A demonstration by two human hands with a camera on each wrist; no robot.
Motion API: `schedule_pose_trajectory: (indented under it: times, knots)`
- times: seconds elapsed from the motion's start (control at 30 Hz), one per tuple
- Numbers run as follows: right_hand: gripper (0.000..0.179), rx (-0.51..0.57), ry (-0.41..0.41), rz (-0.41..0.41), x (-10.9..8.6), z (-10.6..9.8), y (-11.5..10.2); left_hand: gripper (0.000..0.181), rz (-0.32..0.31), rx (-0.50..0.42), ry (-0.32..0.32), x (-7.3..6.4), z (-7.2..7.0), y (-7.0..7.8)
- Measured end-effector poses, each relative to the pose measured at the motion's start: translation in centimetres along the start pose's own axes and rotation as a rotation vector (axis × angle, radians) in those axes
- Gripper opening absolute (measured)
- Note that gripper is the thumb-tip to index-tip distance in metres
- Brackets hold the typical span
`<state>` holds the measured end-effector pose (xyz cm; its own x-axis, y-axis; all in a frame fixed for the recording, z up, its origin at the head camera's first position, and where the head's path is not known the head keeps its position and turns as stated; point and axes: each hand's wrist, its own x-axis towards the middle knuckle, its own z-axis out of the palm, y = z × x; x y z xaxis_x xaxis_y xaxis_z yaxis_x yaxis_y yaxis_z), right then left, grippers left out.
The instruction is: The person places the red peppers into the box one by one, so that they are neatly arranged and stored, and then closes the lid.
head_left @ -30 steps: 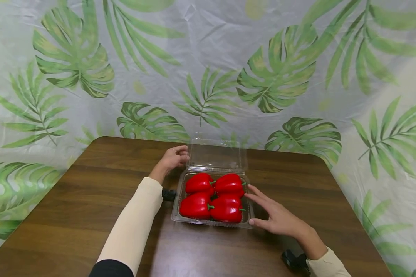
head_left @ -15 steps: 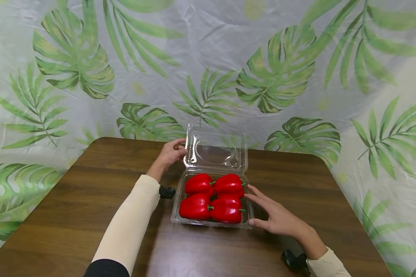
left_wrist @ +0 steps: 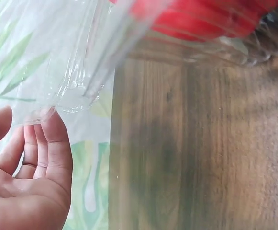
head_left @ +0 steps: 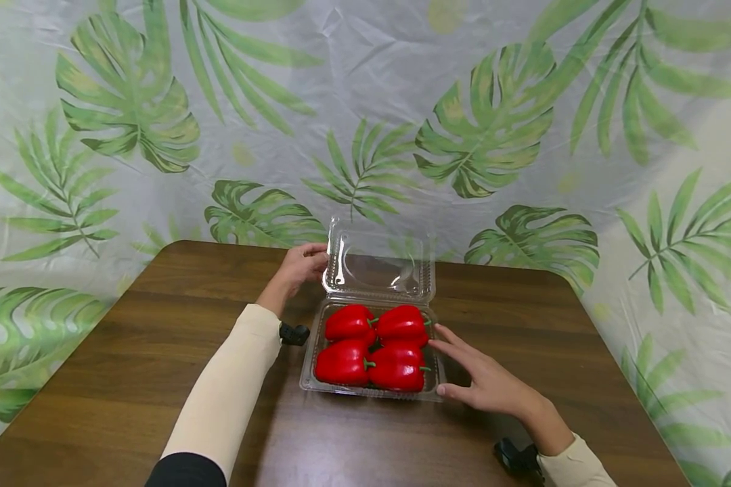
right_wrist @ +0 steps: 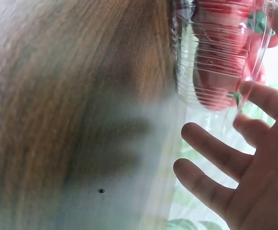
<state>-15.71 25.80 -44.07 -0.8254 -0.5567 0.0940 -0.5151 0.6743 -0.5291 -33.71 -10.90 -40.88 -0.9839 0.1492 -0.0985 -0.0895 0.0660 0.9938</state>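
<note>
A clear plastic clamshell box (head_left: 309,379) stands on the table with several red bell peppers (head_left: 348,363) in two rows, green stems to the right. Its hinged lid (head_left: 379,264) is raised and leans back. At the lid's left edge is my left hand (head_left: 300,268); in the left wrist view its fingertips (left_wrist: 50,117) touch a lid corner from behind, the thumb standing apart. My right hand (head_left: 490,379) lies along the box's right side, fingers spread. The right wrist view shows its index finger (right_wrist: 268,98) against the rim, while other fingers point past the box.
The brown wooden table (head_left: 176,325) reaches back to a leaf-print curtain (head_left: 378,101) just behind the lid. Black wrist cameras sit on both wrists, the left camera (head_left: 294,334) close to the box's left side.
Since a second ago, the lid has tilted up from lying further back, and my left hand has moved slightly up with it. The right hand and peppers have stayed in place.
</note>
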Motion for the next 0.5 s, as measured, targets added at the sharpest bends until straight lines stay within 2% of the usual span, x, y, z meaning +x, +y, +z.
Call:
schedule_pose_trajectory:
  times: [0.27, 0.5]
  knots:
    - [0.071, -0.017, 0.004, -0.001, -0.03, 0.05, 0.02, 0.053, 0.030, -0.005, -0.011, 0.23, 0.04, -0.13]
    - [0.071, -0.029, 0.003, 0.000, -0.03, -0.03, -0.07, 0.050, 0.056, -0.066, -0.011, 0.21, 0.12, 0.14]
